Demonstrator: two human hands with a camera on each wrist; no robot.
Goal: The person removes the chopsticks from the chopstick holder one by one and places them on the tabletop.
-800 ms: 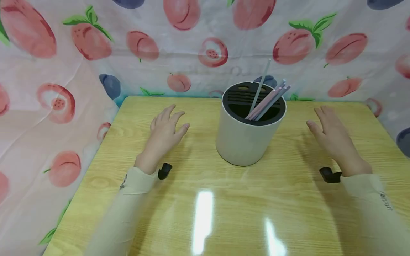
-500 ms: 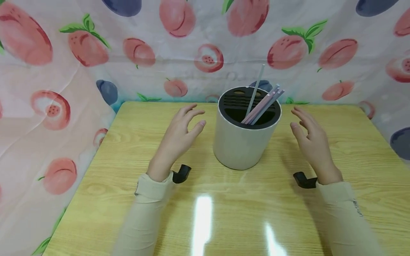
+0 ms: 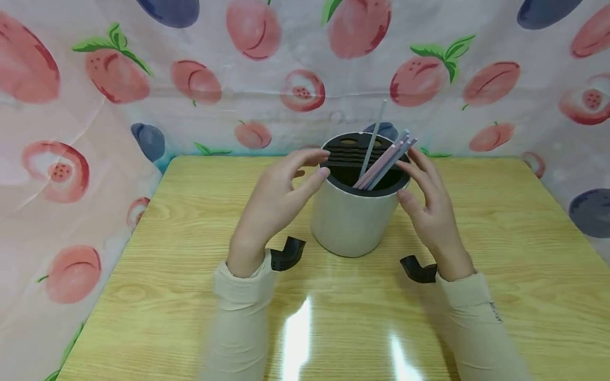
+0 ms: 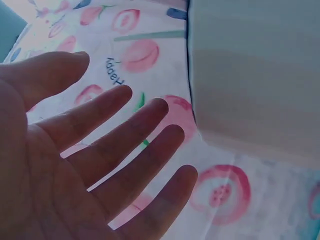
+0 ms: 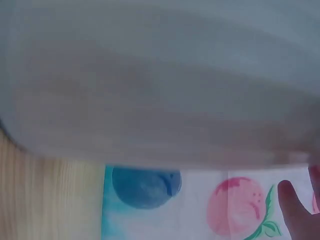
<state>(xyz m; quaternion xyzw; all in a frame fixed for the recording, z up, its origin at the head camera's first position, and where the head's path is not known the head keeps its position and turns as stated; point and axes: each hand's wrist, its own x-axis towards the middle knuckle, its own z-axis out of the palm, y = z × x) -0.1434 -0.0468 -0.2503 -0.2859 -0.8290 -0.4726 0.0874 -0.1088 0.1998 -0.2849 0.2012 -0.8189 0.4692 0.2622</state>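
Observation:
A white round pen holder stands upright, its black slotted top tilted towards the head view. Several thin pink and pale blue straw-like sticks lean in its front opening, with one standing steeper than the others. At its left side my left hand has its fingers spread; in the left wrist view the fingertips are apart from the white wall. My right hand is at the right rim, fingers slightly bent; whether they touch it I cannot tell. White wall fills most of the right wrist view.
The holder stands on a glossy wood-grain table. A fruit-print cloth hangs behind the table and along its left and right sides. Each wrist carries a black mount just past the cuff.
Both hands have moved inward from either side and are now right beside the pen holder. The head view has shifted slightly; the holder and sticks stay in place on the table.

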